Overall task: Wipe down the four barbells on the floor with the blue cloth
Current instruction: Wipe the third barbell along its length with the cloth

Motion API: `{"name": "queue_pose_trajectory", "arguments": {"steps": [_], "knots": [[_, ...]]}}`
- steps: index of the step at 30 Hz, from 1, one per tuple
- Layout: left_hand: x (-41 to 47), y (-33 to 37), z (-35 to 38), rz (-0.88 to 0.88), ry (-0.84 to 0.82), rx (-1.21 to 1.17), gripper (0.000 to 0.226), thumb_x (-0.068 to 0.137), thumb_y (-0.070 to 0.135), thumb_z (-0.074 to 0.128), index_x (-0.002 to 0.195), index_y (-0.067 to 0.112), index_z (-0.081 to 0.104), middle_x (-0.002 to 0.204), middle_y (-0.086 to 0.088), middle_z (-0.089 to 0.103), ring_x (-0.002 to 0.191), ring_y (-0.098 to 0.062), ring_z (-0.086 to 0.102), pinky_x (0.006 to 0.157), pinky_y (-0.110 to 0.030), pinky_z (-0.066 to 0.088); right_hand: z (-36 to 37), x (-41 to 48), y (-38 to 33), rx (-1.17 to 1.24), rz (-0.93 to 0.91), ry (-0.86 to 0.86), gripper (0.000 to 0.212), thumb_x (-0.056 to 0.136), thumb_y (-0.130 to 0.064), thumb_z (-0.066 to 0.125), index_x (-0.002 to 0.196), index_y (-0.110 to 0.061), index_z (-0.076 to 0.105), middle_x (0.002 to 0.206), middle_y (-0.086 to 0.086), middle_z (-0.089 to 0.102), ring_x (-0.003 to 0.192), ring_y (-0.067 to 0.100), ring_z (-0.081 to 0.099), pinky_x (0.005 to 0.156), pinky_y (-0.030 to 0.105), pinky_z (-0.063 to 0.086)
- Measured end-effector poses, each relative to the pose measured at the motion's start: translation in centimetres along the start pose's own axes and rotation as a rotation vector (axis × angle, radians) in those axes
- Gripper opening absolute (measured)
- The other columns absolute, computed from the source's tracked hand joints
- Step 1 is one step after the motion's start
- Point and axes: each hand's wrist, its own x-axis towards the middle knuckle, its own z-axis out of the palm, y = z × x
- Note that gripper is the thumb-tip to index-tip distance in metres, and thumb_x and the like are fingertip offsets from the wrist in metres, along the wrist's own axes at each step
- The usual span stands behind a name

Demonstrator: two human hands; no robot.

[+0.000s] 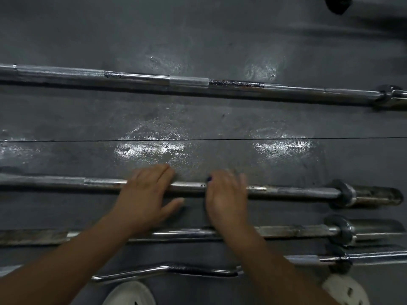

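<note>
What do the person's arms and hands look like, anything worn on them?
Nothing worn shows. The left forearm and right forearm are bare to the frame's edge, no sleeves. The left hand and right hand are gloveless; no watch or ring visible, though the right hand is blurred.

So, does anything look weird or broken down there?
The far bar has dark, scuffed-looking patches along its shaft. The third bar looks brown and rusty at its left end. The floor shows shiny, wet-looking patches between the bars.
</note>
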Motion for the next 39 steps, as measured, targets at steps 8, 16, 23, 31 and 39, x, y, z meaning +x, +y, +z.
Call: {"name": "queue_pose_trajectory", "arguments": {"steps": [8,16,23,31,39], "knots": [[-2.3,0.4,0.9,0.082,-0.091,0.068,0.092,0.087,0.081,0.026,0.147,0.012,0.044,0.150,-0.008,0.047,0.136,-0.026,0.045,0.112,-0.043,0.030,-1.3,-1.5,5.2,-0.042,0.071,-0.075,0.029,0.093,-0.018,0.044,0.117,-0.023,0.060,0.124,0.000,0.063,0.132,0.020,0.047,0.114,0.056,0.021],[-3.0,2.3,2.1,0.071,-0.106,0.061,0.092,0.088,0.081,0.026,0.154,0.017,0.033,0.160,-0.005,0.032,0.148,-0.024,0.025,0.118,-0.050,0.020,-2.4,-2.3,2.2,0.058,-0.216,-0.270,0.034,0.083,-0.023,0.053,0.116,-0.023,0.057,0.119,0.002,0.060,0.111,0.022,0.048,0.103,0.039,0.032],[-3.2,1.9,1.7,0.092,-0.114,0.078,0.085,0.092,0.077,0.024,0.150,0.018,0.039,0.152,-0.009,0.045,0.139,-0.027,0.042,0.114,-0.043,0.021,-4.5,-3.1,12.1,0.029,0.184,-0.078,0.024,0.082,-0.001,0.053,0.097,-0.018,0.062,0.098,0.004,0.060,0.088,0.023,0.048,0.078,0.032,0.034],[-4.5,2.3,-4.2,0.069,-0.192,0.006,0.114,0.068,0.095,-0.002,0.157,0.028,0.023,0.163,0.004,0.022,0.147,-0.016,0.026,0.119,-0.030,0.016,-7.2,-3.6,6.8,0.617,0.118,-0.258,0.033,0.100,-0.009,0.040,0.117,-0.021,0.065,0.109,0.002,0.065,0.095,0.020,0.059,0.074,0.025,0.044],[-10.0,7.4,-13.9,-0.035,0.096,-0.019,0.103,0.072,0.094,0.009,0.154,0.034,0.028,0.162,0.011,0.025,0.143,-0.019,0.034,0.115,-0.039,0.031,-14.9,-7.1,9.1,1.812,0.924,-0.168,0.031,0.098,-0.004,0.035,0.109,-0.009,0.063,0.106,0.016,0.066,0.090,0.034,0.064,0.074,0.044,0.058]]}}
